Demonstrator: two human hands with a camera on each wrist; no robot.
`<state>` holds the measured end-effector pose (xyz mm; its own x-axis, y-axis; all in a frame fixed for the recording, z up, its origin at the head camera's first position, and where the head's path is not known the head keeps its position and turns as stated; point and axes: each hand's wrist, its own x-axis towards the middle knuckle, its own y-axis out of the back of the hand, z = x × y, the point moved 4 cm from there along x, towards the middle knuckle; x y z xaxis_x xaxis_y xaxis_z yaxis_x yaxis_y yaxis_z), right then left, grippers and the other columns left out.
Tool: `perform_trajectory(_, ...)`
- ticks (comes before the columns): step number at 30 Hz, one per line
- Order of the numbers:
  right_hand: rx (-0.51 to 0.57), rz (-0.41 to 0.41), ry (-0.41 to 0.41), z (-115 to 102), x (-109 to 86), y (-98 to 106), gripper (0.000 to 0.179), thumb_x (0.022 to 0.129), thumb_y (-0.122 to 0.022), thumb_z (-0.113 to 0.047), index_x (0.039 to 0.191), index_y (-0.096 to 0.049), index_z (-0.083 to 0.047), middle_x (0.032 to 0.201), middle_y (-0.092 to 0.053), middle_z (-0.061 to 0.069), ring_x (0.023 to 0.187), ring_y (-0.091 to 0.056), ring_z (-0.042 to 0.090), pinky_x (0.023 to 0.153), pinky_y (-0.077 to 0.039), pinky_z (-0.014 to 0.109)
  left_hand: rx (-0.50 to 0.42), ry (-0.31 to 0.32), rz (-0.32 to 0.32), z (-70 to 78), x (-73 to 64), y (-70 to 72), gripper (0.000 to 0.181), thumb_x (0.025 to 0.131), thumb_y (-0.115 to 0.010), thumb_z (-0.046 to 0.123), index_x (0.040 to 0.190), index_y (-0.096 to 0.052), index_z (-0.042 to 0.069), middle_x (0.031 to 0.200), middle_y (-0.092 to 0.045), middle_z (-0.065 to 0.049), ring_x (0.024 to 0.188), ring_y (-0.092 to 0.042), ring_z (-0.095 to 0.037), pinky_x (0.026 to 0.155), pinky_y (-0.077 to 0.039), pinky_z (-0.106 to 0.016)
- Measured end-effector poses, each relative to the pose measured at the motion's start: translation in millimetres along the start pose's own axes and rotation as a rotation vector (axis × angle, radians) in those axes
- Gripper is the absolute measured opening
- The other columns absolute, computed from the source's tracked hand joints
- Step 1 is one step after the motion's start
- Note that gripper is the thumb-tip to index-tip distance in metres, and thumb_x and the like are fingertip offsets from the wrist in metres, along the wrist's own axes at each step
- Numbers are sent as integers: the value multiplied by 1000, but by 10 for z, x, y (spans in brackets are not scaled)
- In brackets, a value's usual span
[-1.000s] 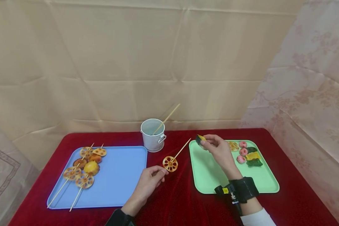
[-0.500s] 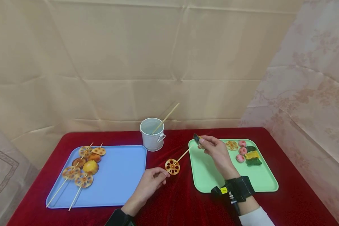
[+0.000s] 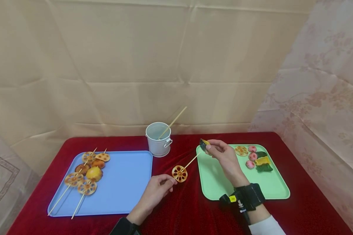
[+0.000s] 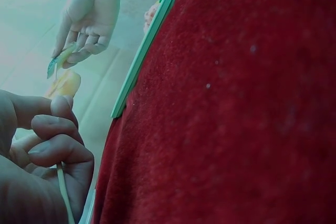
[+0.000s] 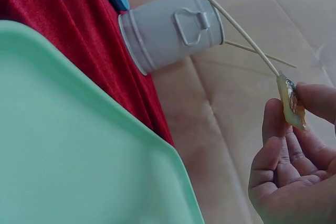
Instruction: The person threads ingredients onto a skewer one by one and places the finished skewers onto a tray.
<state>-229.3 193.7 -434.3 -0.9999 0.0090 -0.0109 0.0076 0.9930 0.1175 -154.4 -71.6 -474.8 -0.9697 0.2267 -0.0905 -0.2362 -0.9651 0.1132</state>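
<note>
My left hand (image 3: 156, 191) grips a thin wooden skewer (image 3: 192, 161) low down, its shaft emerging below the curled fingers in the left wrist view. A browned lotus root slice (image 3: 179, 173) is threaded on it, just beyond the fingertips. Over the far left corner of the green tray (image 3: 219, 187), my right hand (image 3: 226, 158) pinches a pumpkin slice (image 3: 204, 146) with dark green rind and yellow flesh. In the right wrist view the skewer's tip meets the upper end of the pumpkin slice (image 5: 290, 103).
Two loaded skewers with lotus slices and round browned pieces (image 3: 94, 174) lie on the blue tray (image 3: 126, 186) at left. A white bucket (image 3: 159, 147) with one leaning skewer (image 3: 177, 117) stands behind. Another lotus slice (image 3: 241, 150), pink rings (image 3: 252, 157) and green and yellow pieces (image 3: 262, 161) sit on the green tray.
The right hand has moved slightly left, turning the pumpkin slice edge-on and back, and brought it to the skewer tip. The left hand has shifted the skewer a little right and nearer.
</note>
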Motion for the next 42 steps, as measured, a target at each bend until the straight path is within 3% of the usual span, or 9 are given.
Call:
perform_trajectory(10, -23, -33, -24, -43, -53, -40, 46, 97, -75, -29, 131, -63, 0, 113, -72, 8, 97, -65, 17, 91, -50, 39, -6, -21, 5, 23, -15, -12, 19, 100, -61, 7, 101, -73, -7, 70, -59, 0, 58, -46, -7, 54, -37, -19)
perform_trajectory(25, 3, -138, -67, -24, -176, -386, 36, 95, -75, -19, 123, -65, 2, 104, -73, 8, 92, -68, 17, 88, -52, 40, -36, -35, 24, 59, -28, 0, 18, 100, -62, 7, 102, -73, -7, 71, -60, -1, 58, -47, -7, 55, -37, -20)
perform_trajectory(34, -6, -197, -54, -4, -221, -477, 26, 96, -75, -18, 111, -68, 2, 98, -74, 7, 91, -69, 20, 91, -53, 46, -60, -28, 23, 70, -34, -3, 18, 99, -62, 6, 102, -73, -8, 70, -59, -1, 56, -44, -5, 54, -36, -19)
perform_trajectory(42, -37, -245, -51, 12, -251, -529, 28, 95, -75, -21, 112, -69, 1, 98, -75, 7, 92, -71, 19, 88, -51, 39, -62, -26, 26, 71, -34, -3, 18, 99, -62, 6, 102, -73, -8, 70, -59, -1, 55, -43, -5, 53, -35, -19)
